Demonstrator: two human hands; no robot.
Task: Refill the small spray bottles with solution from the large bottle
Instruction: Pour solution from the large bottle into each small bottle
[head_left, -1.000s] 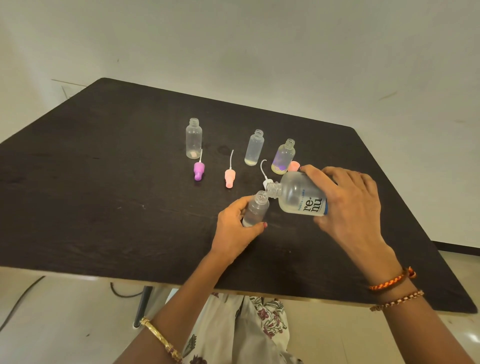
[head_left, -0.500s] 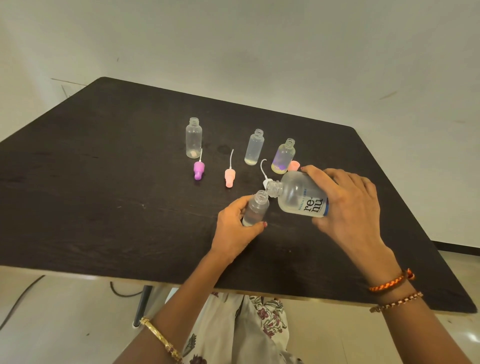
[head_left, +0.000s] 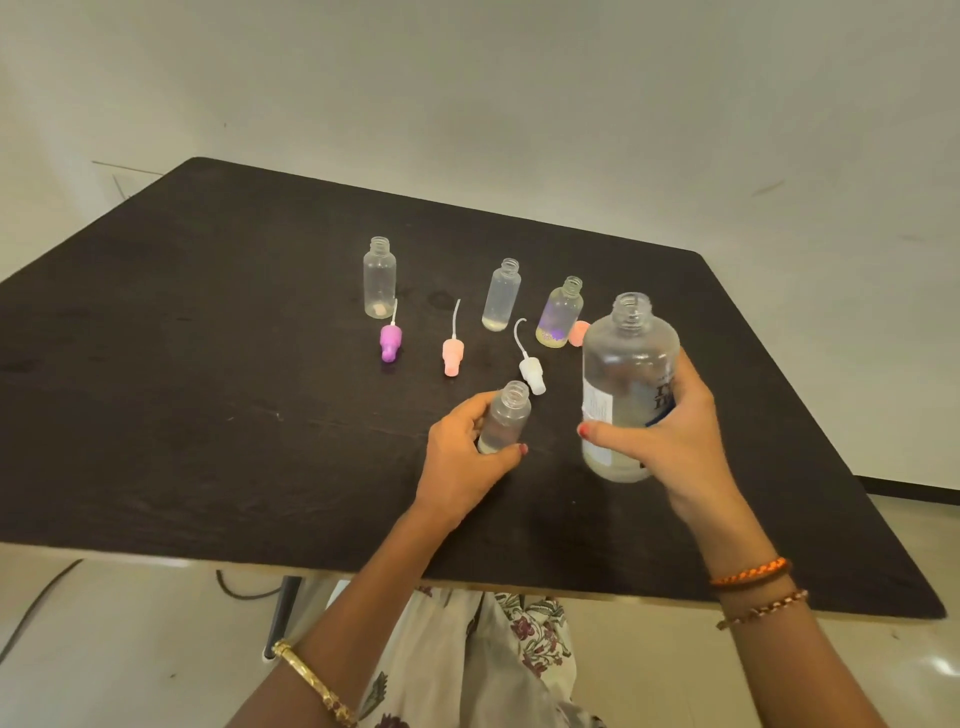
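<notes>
Dark table (head_left: 208, 364), matte, near-black top with a faint grain and some pale scuffs; front edge shows a thin, lighter, golden strip. Far corners rounded. Table stands close to a plain off-white wall (head_left: 467, 93), which carries a few small marks and a faint pencil-like line at the left. Dark baseboard (head_left: 914, 486) runs along the wall's foot at right. Floor (head_left: 104, 649) pale, glossy tile, with a bright glare spot at lower right. One dark table leg (head_left: 283, 616) shows under the front edge; a black cable (head_left: 31, 613) trails across the floor at left. Light even, soft, no hard shadows.
</notes>
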